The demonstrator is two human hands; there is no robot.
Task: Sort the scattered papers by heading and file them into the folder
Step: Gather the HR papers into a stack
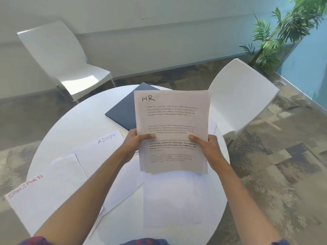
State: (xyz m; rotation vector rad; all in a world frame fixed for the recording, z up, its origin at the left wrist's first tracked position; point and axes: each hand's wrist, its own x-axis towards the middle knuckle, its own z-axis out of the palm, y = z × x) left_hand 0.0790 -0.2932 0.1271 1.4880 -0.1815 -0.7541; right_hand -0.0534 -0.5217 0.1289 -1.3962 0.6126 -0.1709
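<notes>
I hold a small stack of papers (pixel 172 128) upright above the round white table (pixel 85 119), with both hands on its lower part. My left hand (pixel 135 144) grips the left edge, thumb on the front page, and my right hand (pixel 206 147) grips the right edge in the same way. The top page has "HR" written by hand at its top. Behind the stack, a dark blue folder (pixel 122 110) lies closed on the far side of the table. To my left lies a sheet marked "ADMIN" (pixel 99 147), and nearer to me another sheet marked "SPORTS" (pixel 44 191) reaches over the table edge. More white sheets (pixel 169 200) lie under my arms. Two white chairs (pixel 70 64) stand beyond the table.
</notes>
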